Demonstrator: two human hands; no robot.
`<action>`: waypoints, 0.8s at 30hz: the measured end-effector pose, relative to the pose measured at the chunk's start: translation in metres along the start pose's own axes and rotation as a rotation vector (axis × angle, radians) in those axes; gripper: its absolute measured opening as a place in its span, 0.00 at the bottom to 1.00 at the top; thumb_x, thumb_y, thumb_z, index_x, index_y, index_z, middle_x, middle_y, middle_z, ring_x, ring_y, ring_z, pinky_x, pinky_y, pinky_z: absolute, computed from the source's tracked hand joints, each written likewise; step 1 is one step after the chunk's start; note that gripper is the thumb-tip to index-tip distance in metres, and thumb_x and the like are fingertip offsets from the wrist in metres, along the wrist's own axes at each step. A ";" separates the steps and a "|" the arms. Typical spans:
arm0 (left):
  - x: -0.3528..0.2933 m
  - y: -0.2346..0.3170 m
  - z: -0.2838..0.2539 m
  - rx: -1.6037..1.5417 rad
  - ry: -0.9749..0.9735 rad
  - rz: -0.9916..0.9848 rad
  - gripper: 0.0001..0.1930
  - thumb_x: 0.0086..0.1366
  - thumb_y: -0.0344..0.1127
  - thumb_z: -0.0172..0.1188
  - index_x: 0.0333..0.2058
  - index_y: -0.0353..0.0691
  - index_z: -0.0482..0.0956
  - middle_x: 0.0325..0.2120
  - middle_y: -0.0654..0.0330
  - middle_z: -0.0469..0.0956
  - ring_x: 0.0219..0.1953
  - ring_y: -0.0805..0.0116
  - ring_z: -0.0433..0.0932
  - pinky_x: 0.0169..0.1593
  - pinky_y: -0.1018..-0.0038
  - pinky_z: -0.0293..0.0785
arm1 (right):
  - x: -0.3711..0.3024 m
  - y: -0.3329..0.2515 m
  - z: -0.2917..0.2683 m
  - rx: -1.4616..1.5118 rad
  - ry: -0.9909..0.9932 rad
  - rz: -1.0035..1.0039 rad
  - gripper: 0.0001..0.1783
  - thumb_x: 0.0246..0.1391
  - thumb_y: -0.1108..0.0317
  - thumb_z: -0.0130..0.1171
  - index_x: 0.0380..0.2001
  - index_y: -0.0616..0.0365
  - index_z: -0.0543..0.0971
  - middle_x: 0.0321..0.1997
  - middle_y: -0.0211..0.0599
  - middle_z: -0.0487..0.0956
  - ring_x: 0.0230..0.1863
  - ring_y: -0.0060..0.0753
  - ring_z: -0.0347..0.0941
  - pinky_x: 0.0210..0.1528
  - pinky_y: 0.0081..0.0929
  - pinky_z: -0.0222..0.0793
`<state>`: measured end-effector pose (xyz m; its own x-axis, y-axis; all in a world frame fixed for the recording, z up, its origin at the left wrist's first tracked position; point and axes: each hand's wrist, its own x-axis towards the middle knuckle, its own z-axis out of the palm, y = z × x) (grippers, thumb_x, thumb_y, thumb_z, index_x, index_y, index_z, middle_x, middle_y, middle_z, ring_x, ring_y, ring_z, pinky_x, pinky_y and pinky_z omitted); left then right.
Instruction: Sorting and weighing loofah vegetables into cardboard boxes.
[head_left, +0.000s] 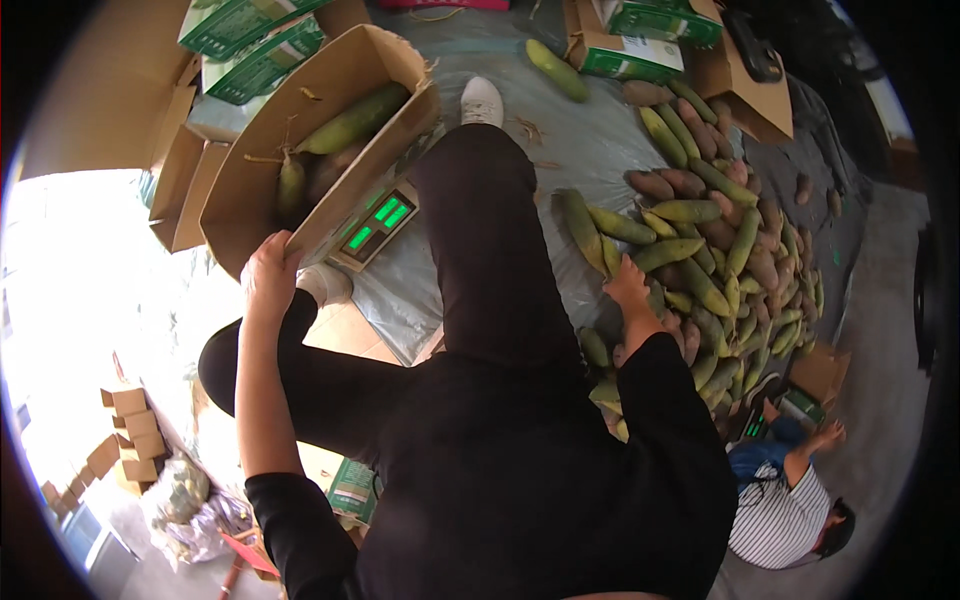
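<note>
My left hand (268,275) is closed over the near edge of an open cardboard box (330,185), which stands tilted in view on a digital scale. The scale's green-lit display (380,222) shows beside the box's wall. Inside the box lie a large green radish (355,118), a smaller green one (291,183) and reddish-brown roots partly in shadow. On the right, my right hand (630,285) reaches onto the heap, its fingers around the end of a green radish (610,255). Its grip is partly hidden.
A wide heap of green radishes and reddish-brown roots (765,265) covers plastic sheeting (400,310). Green-and-white cartons (265,60) stand at the far left; another open carton (735,85) is at the far right. A person in a striped shirt (785,515) works beyond the heap.
</note>
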<state>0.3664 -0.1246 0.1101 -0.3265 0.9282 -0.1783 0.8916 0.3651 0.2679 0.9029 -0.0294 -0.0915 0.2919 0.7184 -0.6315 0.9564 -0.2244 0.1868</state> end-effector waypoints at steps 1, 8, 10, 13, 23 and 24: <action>0.001 0.000 -0.002 -0.009 -0.013 -0.019 0.08 0.55 0.32 0.57 0.34 0.40 0.74 0.31 0.52 0.76 0.38 0.48 0.74 0.39 0.59 0.70 | 0.000 -0.004 -0.002 -0.010 0.000 -0.024 0.38 0.45 0.60 0.65 0.59 0.42 0.59 0.58 0.32 0.63 0.61 0.42 0.57 0.56 0.47 0.60; 0.001 -0.001 -0.002 -0.022 -0.041 -0.039 0.07 0.55 0.33 0.56 0.33 0.40 0.75 0.31 0.53 0.76 0.39 0.50 0.74 0.40 0.61 0.70 | 0.027 -0.011 0.017 -0.105 0.025 0.029 0.29 0.48 0.63 0.60 0.54 0.47 0.64 0.58 0.35 0.64 0.60 0.41 0.59 0.53 0.49 0.62; 0.004 0.001 -0.002 -0.025 -0.052 -0.053 0.07 0.55 0.33 0.55 0.33 0.40 0.75 0.32 0.53 0.76 0.39 0.50 0.74 0.40 0.61 0.70 | 0.034 -0.008 0.023 -0.079 0.028 0.033 0.26 0.48 0.64 0.59 0.52 0.48 0.65 0.57 0.35 0.65 0.59 0.41 0.60 0.52 0.49 0.63; 0.004 0.002 -0.003 -0.024 -0.051 -0.055 0.07 0.55 0.32 0.55 0.34 0.40 0.74 0.33 0.53 0.75 0.39 0.50 0.74 0.41 0.61 0.70 | 0.028 -0.015 0.023 -0.154 0.048 -0.006 0.26 0.49 0.64 0.59 0.52 0.49 0.65 0.55 0.36 0.67 0.59 0.42 0.61 0.53 0.49 0.63; 0.000 0.004 -0.006 -0.005 -0.062 -0.064 0.10 0.55 0.32 0.56 0.37 0.42 0.75 0.36 0.56 0.76 0.41 0.52 0.75 0.43 0.61 0.71 | 0.022 -0.035 -0.010 0.507 0.275 -0.466 0.33 0.36 0.70 0.68 0.50 0.56 0.68 0.48 0.40 0.71 0.52 0.46 0.66 0.52 0.41 0.64; 0.002 0.006 -0.006 -0.009 -0.055 -0.059 0.10 0.55 0.32 0.56 0.37 0.42 0.75 0.36 0.56 0.76 0.41 0.52 0.75 0.43 0.61 0.71 | 0.029 -0.038 -0.018 0.743 0.296 -0.570 0.33 0.34 0.73 0.69 0.48 0.58 0.69 0.46 0.41 0.72 0.50 0.46 0.68 0.51 0.38 0.63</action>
<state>0.3690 -0.1202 0.1171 -0.3600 0.9000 -0.2456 0.8685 0.4195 0.2642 0.8753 0.0113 -0.1035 -0.1250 0.9609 -0.2470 0.7360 -0.0772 -0.6726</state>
